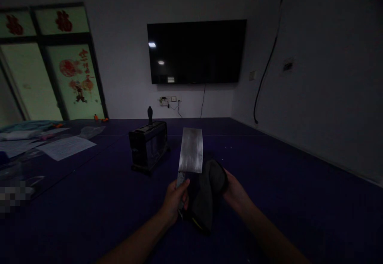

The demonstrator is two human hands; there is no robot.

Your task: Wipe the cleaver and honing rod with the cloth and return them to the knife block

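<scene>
My left hand [175, 200] is closed round the handle of a cleaver [191, 150], whose broad steel blade points away from me, flat side up. My right hand [233, 192] grips a dark cloth [208, 194] that hangs down beside the blade's rear edge, touching it. Both hands hover over a dark purple table [269, 184]. A black knife block [149, 146] with one black handle sticking up stands just beyond and left of the cleaver.
Papers [66, 147] and plastic sheets lie at the table's left side. A black wall television [196, 52] hangs ahead, with sockets and cables below it. A glass door with red decorations [74, 76] is at the left. The room is dim.
</scene>
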